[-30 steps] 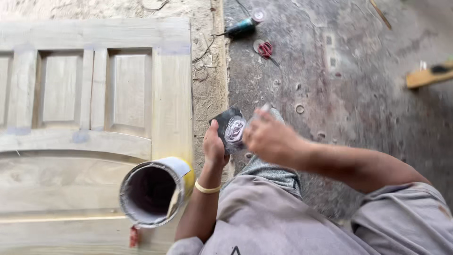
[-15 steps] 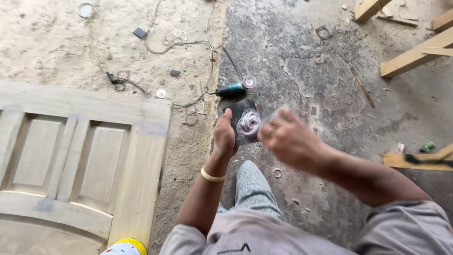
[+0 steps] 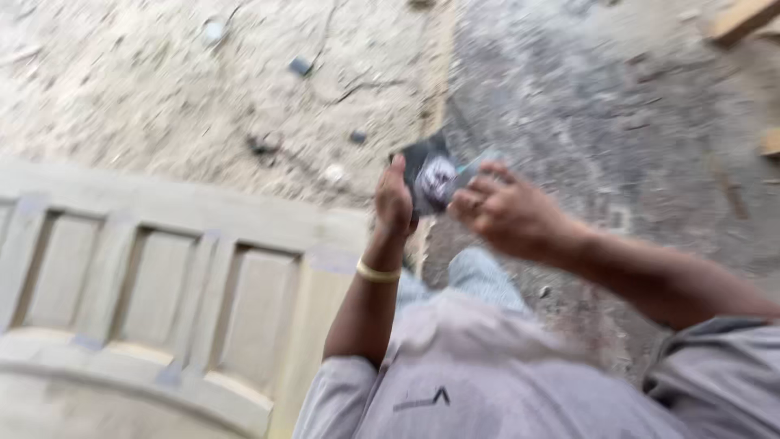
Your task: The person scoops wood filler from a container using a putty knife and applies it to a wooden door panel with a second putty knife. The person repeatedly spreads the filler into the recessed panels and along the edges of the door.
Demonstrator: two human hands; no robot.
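Note:
The view is blurred by motion. My left hand (image 3: 394, 203), with a yellow band at the wrist, holds up a small black packet (image 3: 431, 175) that has a pale round picture on it. My right hand (image 3: 504, 213) is at the packet's right edge, its fingers pinched on a lighter strip there. Both hands are raised in front of my chest over the ground. My grey shirt fills the lower middle of the view.
A pale wooden panelled door (image 3: 162, 301) lies flat at the lower left. Sandy ground with small bits of debris (image 3: 301, 67) lies beyond it, dark concrete to the right. Wooden offcuts (image 3: 743, 18) sit at the top right corner.
The view has swung, and the yellow-rimmed can at the lower left has left the frame. Both hands have stayed on the black packet and are raised a little higher.

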